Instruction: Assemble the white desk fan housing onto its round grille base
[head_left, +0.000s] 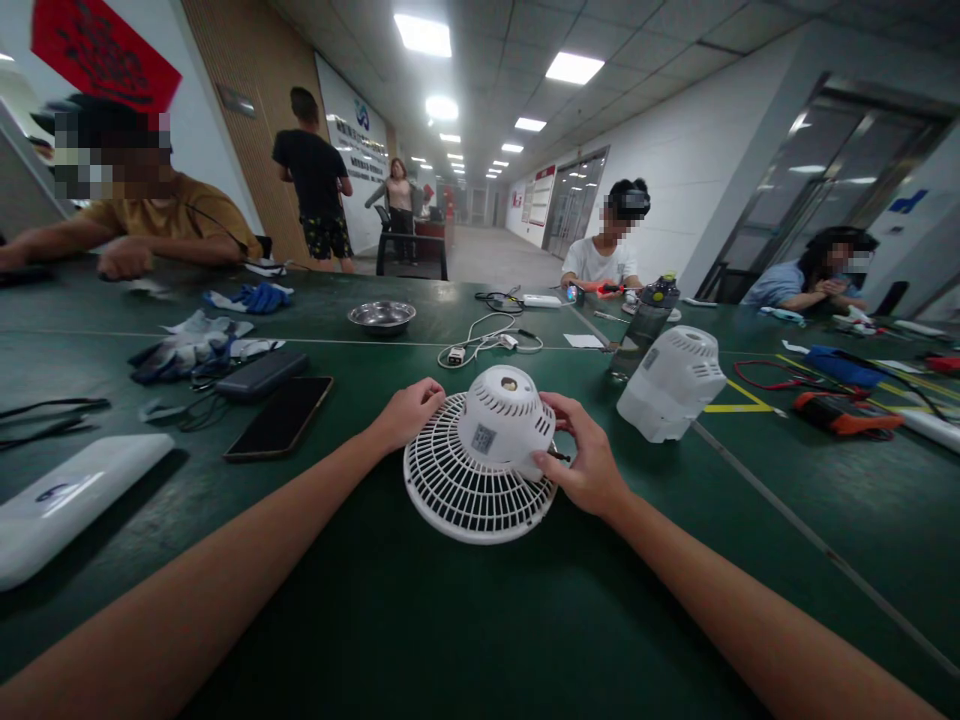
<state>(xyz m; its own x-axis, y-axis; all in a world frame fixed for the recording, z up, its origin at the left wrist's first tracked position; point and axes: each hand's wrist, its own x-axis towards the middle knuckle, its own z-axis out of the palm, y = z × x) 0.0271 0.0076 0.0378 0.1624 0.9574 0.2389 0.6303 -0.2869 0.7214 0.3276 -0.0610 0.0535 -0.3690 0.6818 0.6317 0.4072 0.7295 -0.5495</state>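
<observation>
In front of me a white fan head lies face down, its round grille (pixel 480 510) on the table and its motor housing (pixel 499 435) pointing up. The housing has slots, a hole on top and a square printed label. My right hand (pixel 589 460) grips the housing's right side between thumb and fingers; a small dark part pokes out beside the thumb. At the grille's upper left rim is my left hand (pixel 412 412), its fingers curled and pressed together. Whatever they pinch, if anything, is hidden.
A white fan base (pixel 667 390) and a bottle (pixel 645 325) stand to the right, near a multimeter (pixel 844 412). A white cable (pixel 487 345) and metal bowl (pixel 381 317) lie beyond. Leftward are a phone (pixel 279 420), power bank (pixel 262 374), gloves (pixel 191 345) and white panel (pixel 82 505). Several people are around.
</observation>
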